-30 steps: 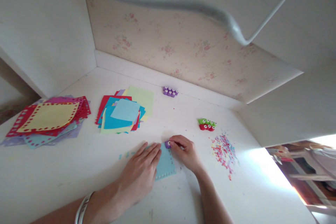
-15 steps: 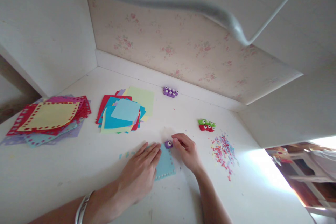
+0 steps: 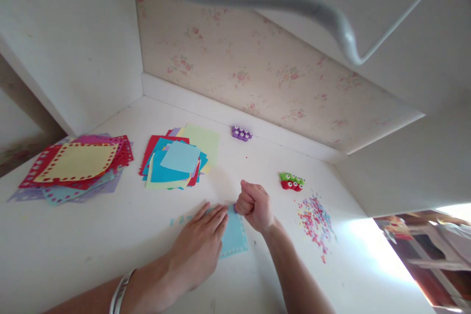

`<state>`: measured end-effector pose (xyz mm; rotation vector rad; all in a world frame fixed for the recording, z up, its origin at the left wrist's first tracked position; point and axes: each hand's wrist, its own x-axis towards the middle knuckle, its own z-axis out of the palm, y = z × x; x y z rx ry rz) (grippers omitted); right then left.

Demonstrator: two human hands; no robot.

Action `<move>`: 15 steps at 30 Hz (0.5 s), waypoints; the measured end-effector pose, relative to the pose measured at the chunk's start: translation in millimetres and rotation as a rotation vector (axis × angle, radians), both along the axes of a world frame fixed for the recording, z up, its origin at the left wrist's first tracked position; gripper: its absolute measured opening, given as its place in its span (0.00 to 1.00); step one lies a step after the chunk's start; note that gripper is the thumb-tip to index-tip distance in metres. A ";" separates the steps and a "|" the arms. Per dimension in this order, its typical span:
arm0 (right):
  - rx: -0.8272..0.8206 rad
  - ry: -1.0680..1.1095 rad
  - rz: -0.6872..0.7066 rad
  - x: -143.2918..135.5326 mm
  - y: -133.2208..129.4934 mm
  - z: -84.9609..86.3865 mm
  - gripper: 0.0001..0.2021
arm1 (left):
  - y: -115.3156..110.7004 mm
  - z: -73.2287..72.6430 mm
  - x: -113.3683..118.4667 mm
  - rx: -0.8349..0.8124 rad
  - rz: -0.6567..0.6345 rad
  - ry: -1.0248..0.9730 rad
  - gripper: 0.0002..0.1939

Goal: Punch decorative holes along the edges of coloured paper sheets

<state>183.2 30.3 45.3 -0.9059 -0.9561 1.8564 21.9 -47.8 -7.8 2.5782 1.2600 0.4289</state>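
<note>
A light blue sheet of paper [image 3: 232, 236] lies on the white table, with small holes punched along its edges. My left hand [image 3: 200, 240] rests flat on its left part, fingers stretched out. At the sheet's upper edge sits a small purple craft punch [image 3: 235, 208], mostly hidden by my right hand [image 3: 254, 205]. That hand is curled into a fist and bears on the punch from above, or hovers just over it; the contact itself is hidden. Small light blue paper bits [image 3: 181, 219] lie left of the sheet, by my left fingers.
A stack of punched sheets [image 3: 79, 162] is at the far left, beside a pile of uncut coloured paper [image 3: 180, 157]. Purple punches [image 3: 242, 133] stand near the wall, green and red ones [image 3: 292, 181] to the right. Coloured confetti [image 3: 315, 221] is scattered at the right.
My right hand has gone from loosely bent fingers beside the punch to a fist over it, covering most of it. My left hand stays flat on the paper. The view has shifted slightly.
</note>
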 end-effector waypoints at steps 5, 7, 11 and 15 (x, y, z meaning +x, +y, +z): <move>0.000 -0.115 0.026 0.3 3.9 -16.7 0.30 | -0.2 -4.1 -1.5 0.007 0.010 -0.023 0.26; 0.012 -0.168 0.045 0.9 4.0 -20.0 0.29 | -0.2 -6.3 -1.8 0.014 0.014 -0.032 0.26; 0.039 -0.235 0.027 2.5 3.7 -28.9 0.28 | -0.2 -8.2 -1.7 0.022 0.013 -0.051 0.27; 0.120 -0.301 0.059 6.1 2.6 -39.9 0.27 | -0.4 -6.3 -1.4 0.018 0.017 -0.029 0.27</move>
